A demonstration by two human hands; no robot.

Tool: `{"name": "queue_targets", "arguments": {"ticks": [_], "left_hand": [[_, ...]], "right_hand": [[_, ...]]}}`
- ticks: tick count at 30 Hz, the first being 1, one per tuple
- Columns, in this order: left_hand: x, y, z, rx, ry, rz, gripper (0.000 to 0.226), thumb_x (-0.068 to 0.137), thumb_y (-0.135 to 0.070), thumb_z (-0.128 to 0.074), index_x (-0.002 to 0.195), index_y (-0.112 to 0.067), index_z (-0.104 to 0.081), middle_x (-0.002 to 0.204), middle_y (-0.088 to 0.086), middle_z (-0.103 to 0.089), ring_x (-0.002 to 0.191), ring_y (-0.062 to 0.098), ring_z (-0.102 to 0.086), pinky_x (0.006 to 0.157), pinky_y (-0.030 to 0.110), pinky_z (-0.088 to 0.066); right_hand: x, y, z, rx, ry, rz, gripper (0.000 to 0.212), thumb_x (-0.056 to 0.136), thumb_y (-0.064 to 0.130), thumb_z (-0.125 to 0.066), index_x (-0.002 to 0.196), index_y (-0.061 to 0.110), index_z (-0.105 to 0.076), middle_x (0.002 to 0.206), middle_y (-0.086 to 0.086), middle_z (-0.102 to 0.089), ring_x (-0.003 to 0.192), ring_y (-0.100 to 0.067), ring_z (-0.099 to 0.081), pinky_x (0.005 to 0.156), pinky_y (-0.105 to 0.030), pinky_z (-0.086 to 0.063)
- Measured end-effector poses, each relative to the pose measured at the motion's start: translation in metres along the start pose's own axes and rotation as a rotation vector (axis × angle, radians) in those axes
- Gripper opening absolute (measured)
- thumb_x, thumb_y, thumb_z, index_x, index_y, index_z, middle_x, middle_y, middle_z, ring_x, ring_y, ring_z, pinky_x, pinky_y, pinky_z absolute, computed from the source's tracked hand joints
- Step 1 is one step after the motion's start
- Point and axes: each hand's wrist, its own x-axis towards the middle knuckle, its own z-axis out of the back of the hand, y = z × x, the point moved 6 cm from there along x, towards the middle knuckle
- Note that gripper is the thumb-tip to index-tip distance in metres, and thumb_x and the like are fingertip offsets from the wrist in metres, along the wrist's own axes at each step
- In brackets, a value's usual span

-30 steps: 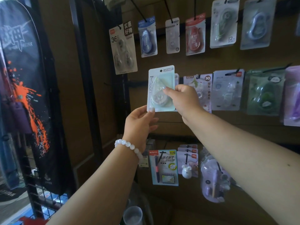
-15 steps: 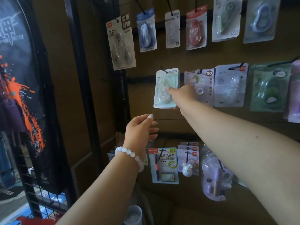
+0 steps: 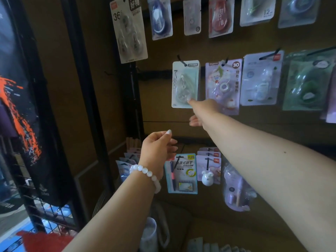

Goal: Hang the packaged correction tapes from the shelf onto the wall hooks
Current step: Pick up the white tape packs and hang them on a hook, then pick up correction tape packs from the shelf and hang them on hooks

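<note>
A pale mint correction tape package hangs on a black wall hook at the left end of the middle row. My right hand reaches out to it, and the thumb tip touches the package's lower right corner. The other fingers spread below the card and grip nothing. My left hand, with a white bead bracelet on the wrist, hovers lower and to the left, fingers loosely curled and empty.
Other packaged tapes hang to the right and in the row above. Below hang a pen pack and small toy packs. A black metal post and a dark bag stand at the left.
My right hand carried the mint package up onto the hook and slid down to its lower corner. My left hand let go of the package and dropped away.
</note>
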Motion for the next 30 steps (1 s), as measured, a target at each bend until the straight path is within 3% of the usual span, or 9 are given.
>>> {"name": "queue_targets", "arguments": {"ticks": [5,10,16,19,21,24,27,30], "left_hand": [[-0.011,0.023,0.001,0.150,-0.019,0.020,0.020,0.100,-0.025,-0.055,0.087,-0.013,-0.065,0.072,0.004,-0.066,0.059,0.013,-0.060,0.055,0.025,-0.048],[-0.035,0.070,0.010,0.265,0.008,0.080,0.022,0.099,-0.018,-0.055,0.080,-0.012,-0.061,0.064,0.001,-0.063,0.043,0.005,-0.058,0.044,0.018,-0.049],[-0.065,0.174,0.031,0.442,0.054,0.284,0.020,0.096,-0.014,-0.059,0.077,-0.011,-0.059,0.065,0.006,-0.063,0.047,0.015,-0.056,0.040,0.021,-0.047],[-0.082,0.226,0.046,0.522,0.067,0.399,0.014,0.094,-0.017,-0.061,0.080,-0.015,-0.063,0.069,0.006,-0.068,0.061,0.023,-0.063,0.065,0.041,-0.059],[-0.090,0.256,0.055,0.566,0.072,0.437,0.010,0.092,-0.021,-0.063,0.082,-0.019,-0.065,0.075,0.005,-0.071,0.073,0.028,-0.068,0.077,0.046,-0.059],[-0.099,0.294,0.062,0.586,0.050,0.490,0.011,0.089,-0.023,-0.064,0.078,-0.022,-0.064,0.071,0.005,-0.068,0.069,0.028,-0.064,0.069,0.040,-0.055],[-0.104,0.323,0.066,0.587,0.028,0.545,0.009,0.084,-0.025,-0.062,0.076,-0.021,-0.064,0.067,0.005,-0.064,0.069,0.031,-0.062,0.074,0.046,-0.057],[-0.107,0.356,0.070,0.567,0.020,0.625,0.009,0.085,-0.020,-0.061,0.083,-0.013,-0.066,0.069,0.009,-0.062,0.069,0.032,-0.061,0.066,0.041,-0.052]], "right_hand": [[-0.048,-0.017,0.007,0.042,0.082,0.149,0.029,0.092,0.035,-0.056,0.082,0.008,-0.057,0.063,-0.005,-0.062,0.049,-0.016,-0.058,0.043,-0.023,-0.049],[-0.103,-0.077,0.012,-0.075,0.188,0.271,0.029,0.091,0.034,-0.058,0.079,0.009,-0.062,0.059,-0.001,-0.063,0.050,-0.012,-0.058,0.049,-0.027,-0.047],[-0.129,-0.209,0.018,0.029,0.252,-0.079,0.026,0.093,0.025,-0.058,0.076,0.006,-0.058,0.055,-0.005,-0.057,0.043,-0.015,-0.050,0.039,-0.020,-0.036],[-0.131,-0.271,0.017,0.001,0.259,-0.208,0.027,0.092,0.025,-0.059,0.072,0.008,-0.057,0.055,-0.006,-0.057,0.042,-0.014,-0.049,0.039,-0.021,-0.036],[-0.133,-0.309,0.016,-0.034,0.255,-0.292,0.027,0.092,0.026,-0.059,0.072,0.008,-0.057,0.055,-0.005,-0.058,0.043,-0.014,-0.051,0.040,-0.021,-0.037],[-0.135,-0.367,0.012,-0.131,0.253,-0.414,0.031,0.091,0.031,-0.060,0.067,0.012,-0.055,0.056,-0.004,-0.059,0.051,-0.020,-0.055,0.053,-0.031,-0.047],[-0.137,-0.423,0.008,-0.237,0.246,-0.509,0.030,0.087,0.035,-0.061,0.067,0.014,-0.055,0.061,-0.010,-0.060,0.062,-0.028,-0.060,0.065,-0.047,-0.055],[-0.143,-0.461,0.007,-0.240,0.240,-0.608,0.017,0.089,0.024,-0.057,0.084,0.008,-0.061,0.067,-0.015,-0.062,0.062,-0.028,-0.060,0.056,-0.035,-0.047]]}}
